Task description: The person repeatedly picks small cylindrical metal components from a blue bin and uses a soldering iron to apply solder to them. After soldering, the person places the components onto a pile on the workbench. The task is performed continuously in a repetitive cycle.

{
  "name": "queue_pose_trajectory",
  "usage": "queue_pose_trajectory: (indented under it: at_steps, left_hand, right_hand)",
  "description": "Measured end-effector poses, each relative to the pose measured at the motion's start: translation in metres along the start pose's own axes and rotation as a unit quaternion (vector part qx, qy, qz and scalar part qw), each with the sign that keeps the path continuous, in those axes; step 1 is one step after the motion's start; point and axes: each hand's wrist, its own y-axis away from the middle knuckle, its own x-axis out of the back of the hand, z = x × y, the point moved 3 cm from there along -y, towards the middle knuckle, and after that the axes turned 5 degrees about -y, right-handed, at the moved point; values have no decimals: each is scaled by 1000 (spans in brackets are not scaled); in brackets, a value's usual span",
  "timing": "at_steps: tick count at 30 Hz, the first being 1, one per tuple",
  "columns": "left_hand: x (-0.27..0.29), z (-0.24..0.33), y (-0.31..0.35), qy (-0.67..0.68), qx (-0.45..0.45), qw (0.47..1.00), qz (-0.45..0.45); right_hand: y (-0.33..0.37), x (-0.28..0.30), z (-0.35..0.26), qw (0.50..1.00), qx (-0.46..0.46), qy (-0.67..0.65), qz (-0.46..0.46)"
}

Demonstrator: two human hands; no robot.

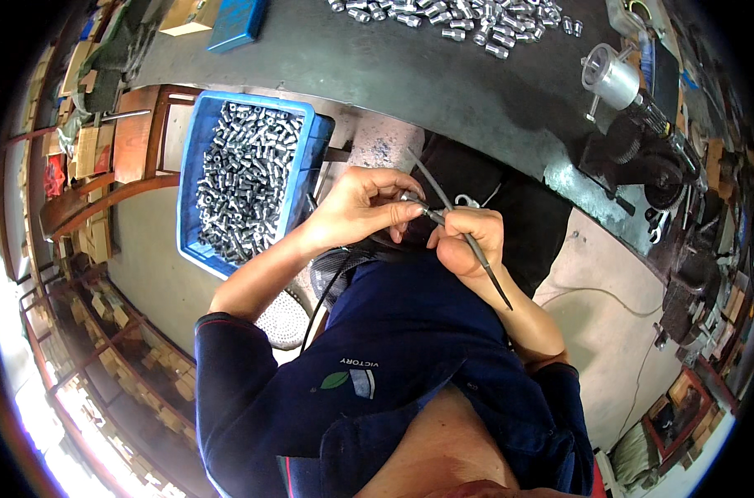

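My left hand (364, 203) is closed, its thumb and fingertips pinching a small metal fitting (410, 197). A dark, narrow end (433, 217) extends from the fitting toward my right hand. My right hand (474, 236) is closed around a long, slim, file-like rod (491, 278). The rod slants past the fitting, one end pointing up toward the bench and its dark pointed end down toward my lap. Whether the rod touches the fitting is hard to tell. Both hands are above my lap, and the right-hand fingers partly hide the rod's middle.
A blue crate (311, 158) full of small metal fittings (248, 178) stands to the left. More fittings (485, 21) lie in a pile on the dark bench (352, 66). At the right is a machine with a silver cylinder (616, 79). A wooden chair (132, 133) stands beyond the crate.
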Motion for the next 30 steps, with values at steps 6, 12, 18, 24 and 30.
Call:
queue_pose_trajectory:
  at_steps: [6, 12, 18, 24, 30]
  left_hand:
    - [22, -4, -6, -242, -112, 946, 182]
    - [31, -10, -8, -409, -164, 863, 245]
    - [29, -8, -11, -419, -170, 858, 243]
    - [25, -9, -9, -429, -165, 859, 225]
    - [6, -12, -17, -440, -260, 843, 165]
  right_hand:
    - [2, 4, -24, 999, 15, -48, 20]
    - [1, -4, -57, 991, 86, -85, -56]
    - [1, -6, -56, 993, 56, -91, -56]
    - [-3, -8, -45, 997, 3, -50, -61]
    - [-25, -17, 0, 995, -52, 29, -83]
